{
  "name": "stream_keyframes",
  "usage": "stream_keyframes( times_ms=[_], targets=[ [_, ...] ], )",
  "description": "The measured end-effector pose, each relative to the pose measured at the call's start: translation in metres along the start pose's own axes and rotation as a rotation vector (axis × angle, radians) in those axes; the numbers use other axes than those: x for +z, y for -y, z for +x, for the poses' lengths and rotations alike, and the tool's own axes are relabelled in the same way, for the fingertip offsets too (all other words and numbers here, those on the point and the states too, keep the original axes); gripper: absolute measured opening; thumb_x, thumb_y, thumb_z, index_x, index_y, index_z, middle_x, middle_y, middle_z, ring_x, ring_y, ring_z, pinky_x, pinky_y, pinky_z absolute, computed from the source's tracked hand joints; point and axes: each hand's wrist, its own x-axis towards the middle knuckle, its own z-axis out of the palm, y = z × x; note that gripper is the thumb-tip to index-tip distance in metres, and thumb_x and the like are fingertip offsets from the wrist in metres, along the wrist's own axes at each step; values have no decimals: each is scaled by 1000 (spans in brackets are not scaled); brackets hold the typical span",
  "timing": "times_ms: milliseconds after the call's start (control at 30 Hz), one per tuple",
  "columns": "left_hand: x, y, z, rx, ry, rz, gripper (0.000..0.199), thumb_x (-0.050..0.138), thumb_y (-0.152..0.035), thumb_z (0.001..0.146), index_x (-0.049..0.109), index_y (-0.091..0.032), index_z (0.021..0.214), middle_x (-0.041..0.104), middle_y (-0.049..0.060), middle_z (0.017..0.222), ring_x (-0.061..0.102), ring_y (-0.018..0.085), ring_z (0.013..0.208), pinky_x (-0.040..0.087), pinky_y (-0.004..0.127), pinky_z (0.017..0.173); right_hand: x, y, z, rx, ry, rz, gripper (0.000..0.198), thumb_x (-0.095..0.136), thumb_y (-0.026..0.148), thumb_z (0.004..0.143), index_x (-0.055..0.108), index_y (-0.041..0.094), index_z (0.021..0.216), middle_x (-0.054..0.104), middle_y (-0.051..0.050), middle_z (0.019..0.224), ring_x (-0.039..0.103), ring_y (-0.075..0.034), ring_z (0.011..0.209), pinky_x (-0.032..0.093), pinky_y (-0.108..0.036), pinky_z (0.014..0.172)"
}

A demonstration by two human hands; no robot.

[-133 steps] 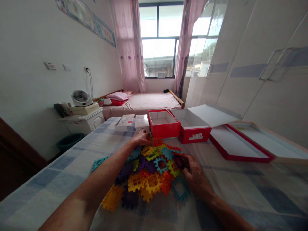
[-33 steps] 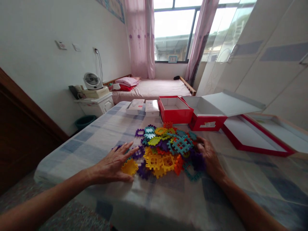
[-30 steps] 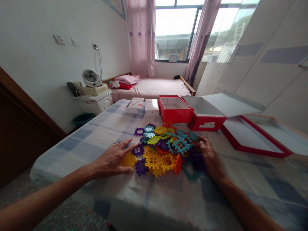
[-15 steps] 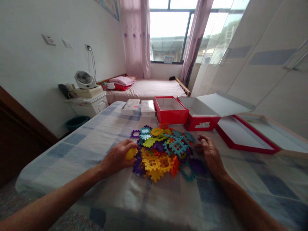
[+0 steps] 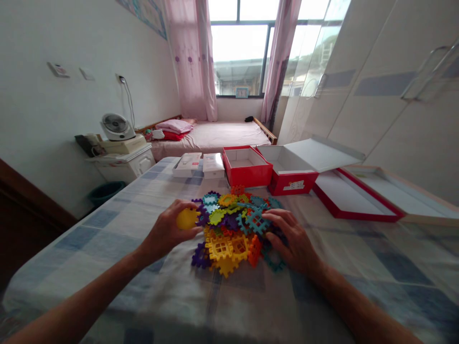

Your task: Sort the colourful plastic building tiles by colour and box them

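Note:
A heap of gear-edged plastic building pieces (image 5: 225, 243) in yellow, purple, teal, green and orange lies on the table before me. At its left side my left hand (image 5: 168, 227) has its thumb and fingers around a yellow rounded piece (image 5: 187, 219). A purple toothed piece (image 5: 202, 216) shows right beside that one; whether the two are joined I cannot tell. My right hand (image 5: 292, 239) is at the heap's right edge, thumb and fingers apart, the fingertips at a teal lattice piece (image 5: 257, 222). Part of another teal piece (image 5: 272, 258) shows below the right thumb.
Behind the heap stand two small white boxes (image 5: 214, 167), a red open box (image 5: 247, 174) and a second red box (image 5: 292, 184) with its white lid raised. Shallow red-edged trays (image 5: 358, 196) lie at the right. A checked cloth (image 5: 118, 243) covers the table.
My left hand has lifted the yellow rounded piece slightly. My right hand has moved left onto the heap's right edge. The camera view has shifted a little.

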Motion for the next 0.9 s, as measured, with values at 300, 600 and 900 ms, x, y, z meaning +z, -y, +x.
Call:
stream_keyframes(
  times_ms=[300,600,900],
  targets=[
    [61,-62,17,409,210,-2,56,73,-39,68,53,-21,118,57,9,114,53,24,106,44,39,93,10,0,0,-20,72,-216,42,49,34,87,45,23,128,49,-8,127,40,-24,122,33,-45,101],
    [27,-16,17,165,47,-67,48,44,-48,89,46,-21,129,46,10,134,43,22,124,35,36,104,8,6,-3,-72,33,-160,45,48,32,88,40,22,131,46,-10,129,37,-24,125,32,-44,102],
    [58,47,83,-187,303,88,72,42,-60,79,49,-8,128,49,17,134,42,28,127,29,37,106,13,-2,-2,34,40,-177,44,44,32,90,38,23,132,44,-9,131,40,-21,122,35,-41,101]
  ],
)
